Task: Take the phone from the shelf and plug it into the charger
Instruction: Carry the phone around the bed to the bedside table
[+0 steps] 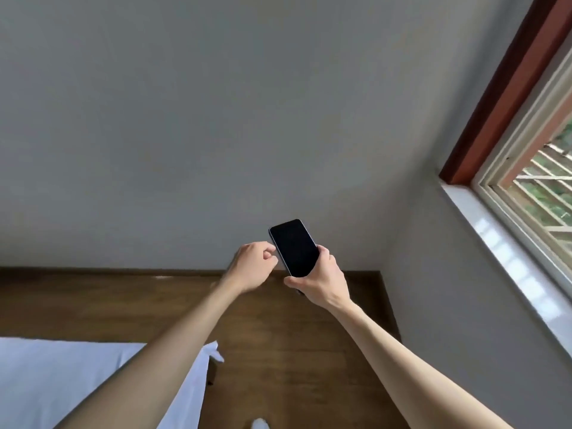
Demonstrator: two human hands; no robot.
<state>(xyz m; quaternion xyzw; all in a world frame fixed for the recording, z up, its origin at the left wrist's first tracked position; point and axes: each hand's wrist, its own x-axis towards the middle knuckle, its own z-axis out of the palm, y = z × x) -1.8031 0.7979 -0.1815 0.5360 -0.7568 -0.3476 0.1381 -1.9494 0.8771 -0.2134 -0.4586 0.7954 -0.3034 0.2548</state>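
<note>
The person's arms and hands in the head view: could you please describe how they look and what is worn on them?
Both forearms are bare, with no sleeves in view. The left hand and right hand wear no gloves, and no rings, watch or bracelet show.

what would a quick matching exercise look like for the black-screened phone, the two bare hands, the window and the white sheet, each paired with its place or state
Things:
1. black-screened phone
2. left hand
3. red-brown framed window
4. white sheet

Places or states:
A. lower left corner
B. along the right edge
C. curled shut beside the phone's left edge
D. gripped upright by the right hand, screen dark

Pairs: 1-D, 2-C, 3-B, 4-A
</note>
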